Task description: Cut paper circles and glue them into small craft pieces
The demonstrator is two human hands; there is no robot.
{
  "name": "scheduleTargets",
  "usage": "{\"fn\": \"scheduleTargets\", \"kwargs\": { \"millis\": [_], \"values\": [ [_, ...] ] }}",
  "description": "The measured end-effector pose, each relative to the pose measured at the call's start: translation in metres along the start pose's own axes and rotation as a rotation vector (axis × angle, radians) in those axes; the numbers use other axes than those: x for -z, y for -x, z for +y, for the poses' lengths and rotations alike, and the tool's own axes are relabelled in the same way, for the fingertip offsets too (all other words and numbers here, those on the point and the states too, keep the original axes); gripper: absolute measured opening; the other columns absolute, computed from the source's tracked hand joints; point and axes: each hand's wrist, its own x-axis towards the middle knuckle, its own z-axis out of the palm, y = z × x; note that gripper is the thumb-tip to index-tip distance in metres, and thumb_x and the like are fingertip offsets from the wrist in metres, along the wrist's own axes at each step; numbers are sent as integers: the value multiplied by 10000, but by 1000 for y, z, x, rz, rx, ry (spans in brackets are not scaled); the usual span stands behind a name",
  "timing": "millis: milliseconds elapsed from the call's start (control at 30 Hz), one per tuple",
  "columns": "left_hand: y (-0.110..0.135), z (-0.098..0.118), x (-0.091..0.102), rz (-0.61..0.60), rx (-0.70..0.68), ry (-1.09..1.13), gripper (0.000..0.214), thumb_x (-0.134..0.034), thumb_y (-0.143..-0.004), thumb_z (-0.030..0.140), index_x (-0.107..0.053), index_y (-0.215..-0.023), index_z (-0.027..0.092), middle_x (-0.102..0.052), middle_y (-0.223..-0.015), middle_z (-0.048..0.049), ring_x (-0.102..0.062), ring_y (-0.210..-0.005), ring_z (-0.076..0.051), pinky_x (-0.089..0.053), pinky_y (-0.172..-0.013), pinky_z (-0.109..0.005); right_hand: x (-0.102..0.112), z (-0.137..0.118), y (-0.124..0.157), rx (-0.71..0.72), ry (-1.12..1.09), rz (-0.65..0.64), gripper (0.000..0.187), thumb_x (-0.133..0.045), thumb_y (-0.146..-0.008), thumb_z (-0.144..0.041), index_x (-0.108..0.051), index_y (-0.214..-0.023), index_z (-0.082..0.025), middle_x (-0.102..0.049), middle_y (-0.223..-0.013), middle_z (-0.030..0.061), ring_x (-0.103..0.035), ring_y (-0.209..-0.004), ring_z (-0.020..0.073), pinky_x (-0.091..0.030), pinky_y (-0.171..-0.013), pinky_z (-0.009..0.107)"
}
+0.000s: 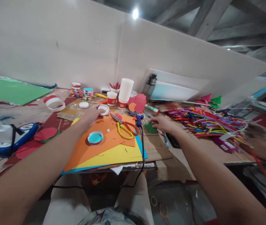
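My left hand [91, 115] reaches over the orange paper [81, 150], its fingers closed on the edge of a white cut-off cup bottom [103, 109]. Out to the right, my right hand [163, 123] has its fingertips closed on a green paper piece [150, 128] lying by the cardboard. Between my hands are scissors [125, 129] with red and yellow handles and a blue glue gun [138, 119]. A shallow cup section [95, 138] with a turquoise inside rests on the orange sheet, which overlaps yellow paper [114, 157].
Stacked paper cups [125, 89] stand at the back. A heap of colourful pipe cleaners [198, 122] lies right, where another person's hand [257, 137] reaches in. The glue gun's black cord [142, 153] hangs over the table edge. A blue-and-white device [17, 137] sits left.
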Motion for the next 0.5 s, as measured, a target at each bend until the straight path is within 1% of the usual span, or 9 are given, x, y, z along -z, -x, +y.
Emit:
{"fn": "scheduleTargets", "kwargs": {
  "millis": [67, 133, 200, 300, 433, 500],
  "values": [
    [0, 0, 0, 1, -2, -1, 277, -635, -636, 135, -652, -912, 119, -721, -897, -85, -689, -661, -146, -445, -486, -177, 0, -4, -7, 15, 52, -60, 476, -654, -736, -141, -687, -1208, -196, -741, -1034, 65, -672, -906, 207, -441, -711, 246],
    [0, 0, -1, 5, 3, -2, 287, -627, -633, 126, -650, -919, 115, -719, -893, -87, -684, -648, -146, -439, -478, -182, 0, -8, -12, 25, 99, -115, 525, -692, -696, -131, -682, -1215, -210, -742, -1002, 68, -678, -888, 221, -439, -692, 252],
    [1, 1, -2, 9, 5, -2, 299, -623, -630, 122, -648, -928, 114, -717, -891, -86, -681, -640, -147, -436, -476, -187, 1, -11, -16, 20, 136, -147, 512, -723, -685, -156, -684, -1192, -217, -738, -981, 73, -681, -880, 231, -445, -699, 261],
    [1, 2, -1, 1, 1, -8, 292, -624, -633, 130, -650, -923, 122, -716, -884, -80, -680, -650, -147, -434, -486, -188, 4, -16, -18, -2, 167, -159, 487, -762, -668, -197, -677, -1148, -203, -724, -998, 92, -674, -895, 247, -455, -726, 281],
    [-4, 0, 5, 11, 3, -54, 274, -630, -645, 163, -646, -917, 132, -714, -887, -81, -679, -658, -151, -406, -480, -188, 9, -17, -17, -19, 157, -133, 419, -777, -636, -185, -676, -1043, -167, -701, -1033, 119, -651, -925, 264, -447, -716, 289],
    [-8, -1, 11, 48, 14, -104, 289, -628, -648, 173, -645, -935, 140, -712, -881, -86, -675, -645, -158, -387, -473, -195, 11, -13, -16, -18, 120, -115, 384, -769, -632, -177, -671, -1003, -159, -703, -987, 102, -644, -899, 249, -442, -699, 280]
  ]
}}
